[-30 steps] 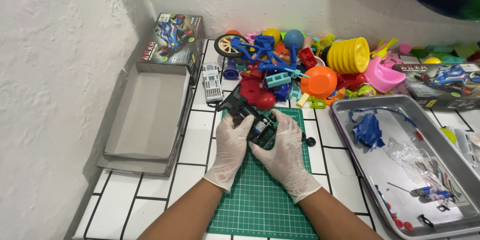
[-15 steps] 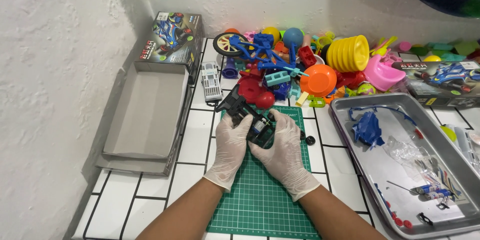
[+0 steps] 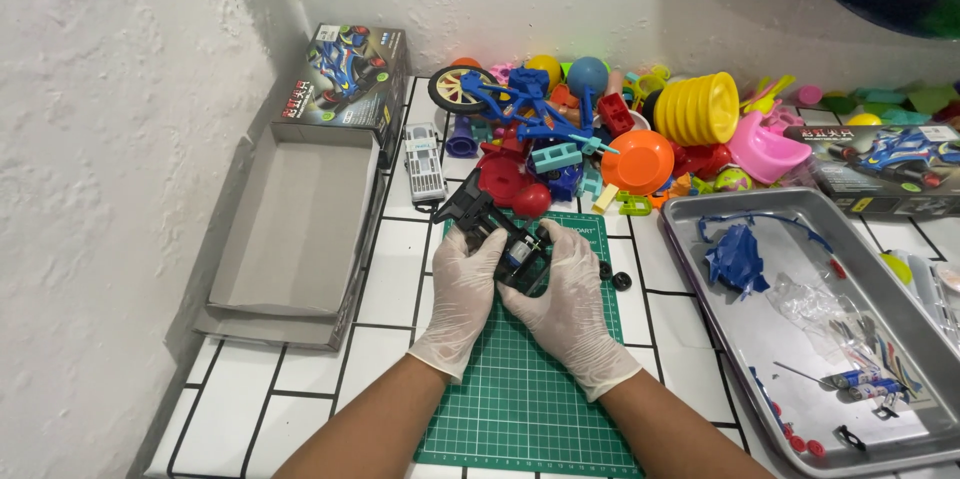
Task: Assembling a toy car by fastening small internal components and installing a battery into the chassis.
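While little has shifted since a second ago, the black toy-car chassis (image 3: 497,237) is kept pinched by gloved left hand (image 3: 462,289) and right hand (image 3: 570,301) fingers over the green cutting mat's (image 3: 520,399) far edge.

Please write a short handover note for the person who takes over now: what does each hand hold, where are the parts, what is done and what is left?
Left hand: gloved, grip closed on the left side of the black toy car chassis.
Right hand: gloved, grip closed on the chassis's right side.
The chassis is held just above the green cutting mat.
Parts: two small black wheels lie right of the mat; blue body parts and small bags lie in the metal tray; the open empty box is on the left.
Done: a small motor appears to sit in the chassis.
Left: wheels and blue body are not yet on.
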